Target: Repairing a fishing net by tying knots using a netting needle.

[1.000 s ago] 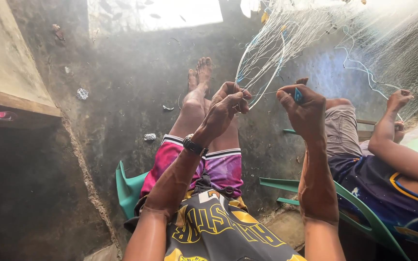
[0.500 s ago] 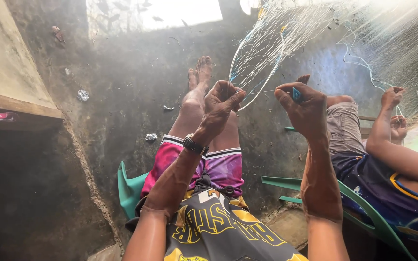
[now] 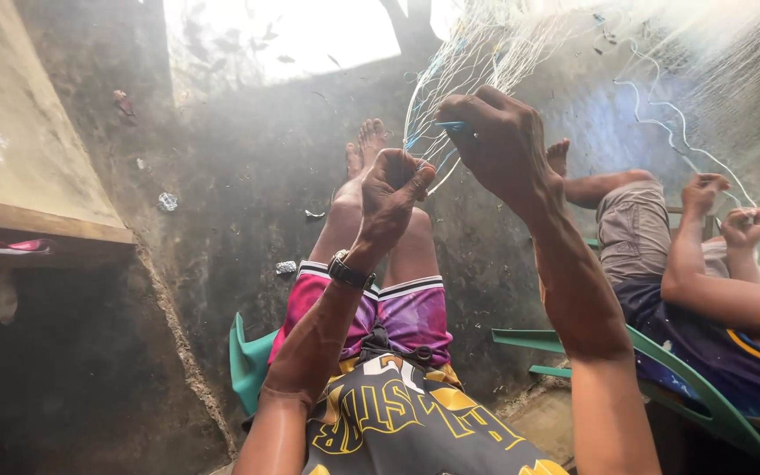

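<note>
A green plastic chair (image 3: 248, 361) stands on a dark, stained concrete floor (image 3: 222, 229) dotted with small scraps of litter (image 3: 167, 201), a wooden ledge (image 3: 37, 211) runs along the left, and a second seated person (image 3: 705, 299) occupies another green chair (image 3: 688, 387) at right.

White-and-blue net (image 3: 485, 53), pink-purple shorts (image 3: 406, 312) with striped hems, green chair (image 3: 252, 361).

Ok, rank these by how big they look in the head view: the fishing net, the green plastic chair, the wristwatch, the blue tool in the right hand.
1. fishing net, spread across the upper right
2. green plastic chair, only partly visible
3. wristwatch on the left hand
4. blue tool, mostly hidden in the right hand, so its real size is unsure
</note>
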